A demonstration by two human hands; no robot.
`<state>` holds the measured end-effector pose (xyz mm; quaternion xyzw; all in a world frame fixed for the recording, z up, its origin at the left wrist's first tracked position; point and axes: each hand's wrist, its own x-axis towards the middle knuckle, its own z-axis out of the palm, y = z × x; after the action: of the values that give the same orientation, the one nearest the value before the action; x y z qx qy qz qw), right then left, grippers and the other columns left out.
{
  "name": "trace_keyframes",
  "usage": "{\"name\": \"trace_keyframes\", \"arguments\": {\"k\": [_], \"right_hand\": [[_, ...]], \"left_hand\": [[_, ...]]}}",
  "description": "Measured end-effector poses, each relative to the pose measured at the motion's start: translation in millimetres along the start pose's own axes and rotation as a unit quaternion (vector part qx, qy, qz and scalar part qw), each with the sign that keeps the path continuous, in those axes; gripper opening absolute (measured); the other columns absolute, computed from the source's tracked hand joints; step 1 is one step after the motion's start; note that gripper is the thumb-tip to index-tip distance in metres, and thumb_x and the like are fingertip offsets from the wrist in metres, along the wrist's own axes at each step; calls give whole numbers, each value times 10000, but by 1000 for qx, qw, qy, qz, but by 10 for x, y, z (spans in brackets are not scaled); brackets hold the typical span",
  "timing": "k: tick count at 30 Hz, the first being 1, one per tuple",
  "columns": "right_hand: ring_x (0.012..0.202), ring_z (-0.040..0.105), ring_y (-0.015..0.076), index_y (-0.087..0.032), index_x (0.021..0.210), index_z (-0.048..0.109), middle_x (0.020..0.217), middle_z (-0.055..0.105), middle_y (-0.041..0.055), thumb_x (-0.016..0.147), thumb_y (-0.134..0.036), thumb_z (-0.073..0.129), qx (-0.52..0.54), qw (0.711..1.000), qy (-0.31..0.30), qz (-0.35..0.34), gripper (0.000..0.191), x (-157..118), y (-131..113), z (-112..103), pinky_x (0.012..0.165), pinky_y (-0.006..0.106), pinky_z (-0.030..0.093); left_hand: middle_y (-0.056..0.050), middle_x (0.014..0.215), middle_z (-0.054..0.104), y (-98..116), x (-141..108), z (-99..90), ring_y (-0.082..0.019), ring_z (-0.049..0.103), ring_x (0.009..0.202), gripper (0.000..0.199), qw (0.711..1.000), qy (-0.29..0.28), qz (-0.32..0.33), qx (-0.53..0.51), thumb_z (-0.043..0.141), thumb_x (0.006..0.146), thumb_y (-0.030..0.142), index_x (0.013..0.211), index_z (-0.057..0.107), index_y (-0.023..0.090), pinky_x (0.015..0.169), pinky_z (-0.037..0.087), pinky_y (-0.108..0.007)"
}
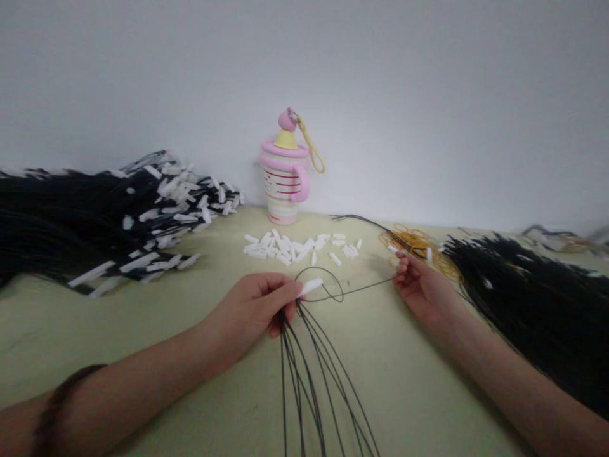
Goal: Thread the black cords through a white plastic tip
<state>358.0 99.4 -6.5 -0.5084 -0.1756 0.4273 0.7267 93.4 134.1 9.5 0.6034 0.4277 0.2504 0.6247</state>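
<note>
Pale tabletop running back to a white wall; open room in the middle foreground, both flanks crowded. Large heap of black cords with white tags at left, cut off by the frame edge; second black heap at right, blurred, count impossible. One pink striped cup at the wall. Scattered white tags, roughly two dozen. Left hand, fingers pinched on a bundle of black cords and one white tag. Right hand, fingers closed lightly on one cord end beside yellow rubber bands.
</note>
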Motion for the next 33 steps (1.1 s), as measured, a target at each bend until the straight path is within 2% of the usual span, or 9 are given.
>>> {"name": "trace_keyframes", "arguments": {"k": [9, 12, 14, 16, 18, 19, 21, 25, 33], "right_hand": [[450, 459, 31, -144, 705, 581, 584, 545, -40, 713, -144, 638, -52, 994, 35, -85, 58, 152, -96, -143, 386, 103, 387], [451, 465, 44, -139, 770, 617, 637, 607, -8, 696, -209, 680, -114, 986, 1, -121, 120, -38, 10, -32, 402, 131, 381], [454, 482, 68, -132, 708, 615, 594, 604, 7, 710, -240, 673, -178, 974, -47, -133, 123, -269, 96, 68, 437, 167, 393], [471, 480, 88, -158, 621, 553, 512, 540, -14, 770, -250, 597, -392, 871, -158, -251, 181, -528, 165, 155, 459, 186, 370], [495, 467, 92, -167, 604, 520, 523, 505, -17, 789, -202, 525, -492, 744, -251, -376, 188, -749, 210, 210, 495, 203, 351], [502, 461, 93, -167, 610, 500, 516, 483, -21, 800, -171, 483, -517, 708, -273, -396, 191, -831, 226, 226, 520, 211, 352], [496, 430, 90, -170, 595, 449, 497, 432, -35, 782, -125, 451, -539, 668, -298, -418, 192, -927, 252, 237, 548, 223, 340], [455, 341, 68, -170, 589, 415, 489, 382, -61, 703, -72, 446, -533, 650, -322, -436, 153, -947, 295, 225, 602, 247, 328], [448, 322, 64, -167, 583, 413, 483, 367, -66, 691, -78, 433, -531, 662, -326, -416, 142, -956, 321, 210, 625, 256, 319]], "left_hand": [[41, 537, 493, -41, 30, -11, -61, 397, 456, 317, 1000, -10, 0, -12, 547, 812, 379, 603, 534, 141, 424, 293, -156], [42, 535, 493, -25, 30, -9, -64, 401, 453, 298, 1000, -9, -6, -7, 546, 808, 370, 616, 551, 142, 417, 291, -159], [46, 532, 490, -12, 27, -12, -64, 401, 449, 278, 1000, -10, -8, -3, 548, 803, 365, 636, 571, 143, 411, 287, -159], [48, 522, 488, -5, 27, -21, -61, 399, 438, 274, 1000, -24, -9, 5, 551, 798, 362, 634, 578, 144, 406, 282, -159], [45, 516, 501, -3, 31, -36, -60, 401, 424, 276, 998, -55, -19, 17, 556, 791, 364, 626, 577, 145, 401, 284, -162], [42, 515, 510, -3, 35, -44, -60, 401, 418, 283, 997, -72, -24, 22, 557, 789, 367, 615, 572, 145, 398, 287, -164], [38, 517, 521, 1, 42, -55, -60, 401, 410, 297, 995, -92, -29, 31, 559, 788, 371, 596, 564, 145, 392, 293, -164], [40, 513, 515, 14, 43, -58, -55, 396, 405, 316, 995, -88, -29, 46, 559, 796, 359, 567, 547, 141, 384, 293, -157], [40, 510, 521, 9, 42, -52, -56, 403, 403, 296, 995, -83, -29, 54, 566, 797, 341, 575, 561, 144, 380, 300, -154]]}}
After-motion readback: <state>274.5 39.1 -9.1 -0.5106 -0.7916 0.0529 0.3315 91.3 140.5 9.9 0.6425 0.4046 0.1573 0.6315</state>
